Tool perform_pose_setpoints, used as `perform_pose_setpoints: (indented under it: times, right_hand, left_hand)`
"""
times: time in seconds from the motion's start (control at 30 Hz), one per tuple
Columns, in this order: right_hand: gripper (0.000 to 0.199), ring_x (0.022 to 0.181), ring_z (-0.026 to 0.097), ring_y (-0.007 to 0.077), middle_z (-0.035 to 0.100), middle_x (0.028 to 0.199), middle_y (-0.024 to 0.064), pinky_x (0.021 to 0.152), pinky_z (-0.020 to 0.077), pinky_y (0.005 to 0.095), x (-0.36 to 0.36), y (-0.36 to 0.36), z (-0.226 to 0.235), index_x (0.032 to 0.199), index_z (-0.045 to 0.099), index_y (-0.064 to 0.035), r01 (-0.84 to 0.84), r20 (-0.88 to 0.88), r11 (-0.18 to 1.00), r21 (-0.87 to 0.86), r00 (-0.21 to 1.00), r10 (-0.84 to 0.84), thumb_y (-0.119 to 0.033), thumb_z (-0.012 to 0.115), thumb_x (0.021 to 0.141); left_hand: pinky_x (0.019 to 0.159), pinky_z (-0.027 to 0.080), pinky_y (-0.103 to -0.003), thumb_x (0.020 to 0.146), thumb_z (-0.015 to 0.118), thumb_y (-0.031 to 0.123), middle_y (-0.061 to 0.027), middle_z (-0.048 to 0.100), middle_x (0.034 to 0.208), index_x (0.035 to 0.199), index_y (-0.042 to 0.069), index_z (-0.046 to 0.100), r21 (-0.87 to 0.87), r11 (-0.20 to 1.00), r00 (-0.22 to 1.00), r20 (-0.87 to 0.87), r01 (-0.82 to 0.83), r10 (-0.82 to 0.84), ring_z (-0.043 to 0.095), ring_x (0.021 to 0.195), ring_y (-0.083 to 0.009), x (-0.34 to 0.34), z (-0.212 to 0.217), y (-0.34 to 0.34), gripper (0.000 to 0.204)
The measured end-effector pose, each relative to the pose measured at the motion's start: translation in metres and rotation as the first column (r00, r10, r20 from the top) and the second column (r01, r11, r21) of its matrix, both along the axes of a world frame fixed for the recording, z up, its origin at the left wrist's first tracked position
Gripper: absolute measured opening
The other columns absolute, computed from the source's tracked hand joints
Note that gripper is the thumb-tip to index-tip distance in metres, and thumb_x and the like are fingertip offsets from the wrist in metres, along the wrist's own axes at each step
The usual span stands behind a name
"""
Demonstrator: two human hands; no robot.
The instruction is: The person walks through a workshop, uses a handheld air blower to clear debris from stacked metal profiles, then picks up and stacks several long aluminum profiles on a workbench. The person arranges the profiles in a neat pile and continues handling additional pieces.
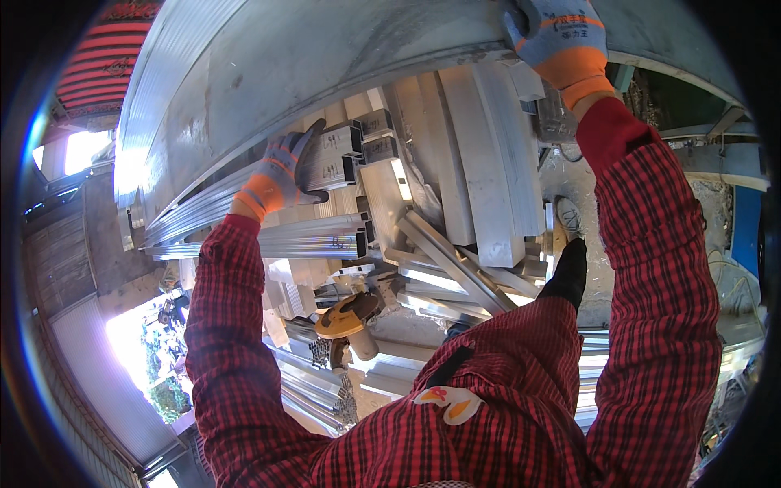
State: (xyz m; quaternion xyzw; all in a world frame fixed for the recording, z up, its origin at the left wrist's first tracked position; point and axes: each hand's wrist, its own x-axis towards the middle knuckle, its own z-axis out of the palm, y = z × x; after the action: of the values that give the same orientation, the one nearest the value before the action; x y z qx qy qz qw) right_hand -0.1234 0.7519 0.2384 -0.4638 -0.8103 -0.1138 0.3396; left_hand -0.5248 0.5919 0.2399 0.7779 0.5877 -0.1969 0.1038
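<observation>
My left hand (281, 171), in a grey and orange glove with dark fingertips, is at a bundle of silvery rectangular metal tubes (329, 172). Its thumb and a finger straddle the tubes close to their open ends; the other fingers are mostly hidden. Handwritten marks show on the tubes. Further tubes (317, 244) lie beside them, nearer to me. My right hand (561, 45), gloved alike, reaches to the grey metal surface (366, 49) at the top right. Its thumb points left along that surface, and the picture's top edge cuts off the other fingers.
Wide metal bars (488, 163) lie below the grey surface. Thinner bars (447, 252) cross at an angle nearer to me. A yellow-capped tool (342, 317) sits among more metal stock, its kind unclear. My shoe (568, 215) is on the floor at the right.
</observation>
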Motion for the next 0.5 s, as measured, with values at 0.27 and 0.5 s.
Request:
perform_pose_setpoints:
  times: [0.27,0.5]
  right_hand:
    - [0.019,0.091,0.055,0.0347,0.056,0.093,0.0131,0.078,0.0457,0.0468,0.0,0.0,0.004,0.089,0.059,-0.0126,0.041,0.038,0.998,-0.039,0.998,-0.04,-0.023,0.063,0.074]
    - [0.018,0.091,0.056,0.0355,0.057,0.093,0.0136,0.077,0.0456,0.0473,0.0,-0.001,0.0,0.088,0.059,-0.0115,-0.008,-0.005,1.0,-0.014,1.0,0.008,-0.021,0.062,0.074]
  left_hand:
    - [0.111,0.028,-0.047,0.057,0.083,0.056,-0.0228,0.039,0.14,0.149,0.007,0.025,0.015,1.0,0.995,-0.099,-0.017,0.019,0.04,0.127,-0.0402,-0.005,-0.003,-0.003,0.119]
    - [0.112,0.027,-0.048,0.055,0.084,0.056,-0.024,0.039,0.14,0.148,0.007,0.025,0.069,0.998,1.0,-0.03,0.002,0.0,0.038,0.129,-0.0407,-0.008,0.013,-0.008,0.12]
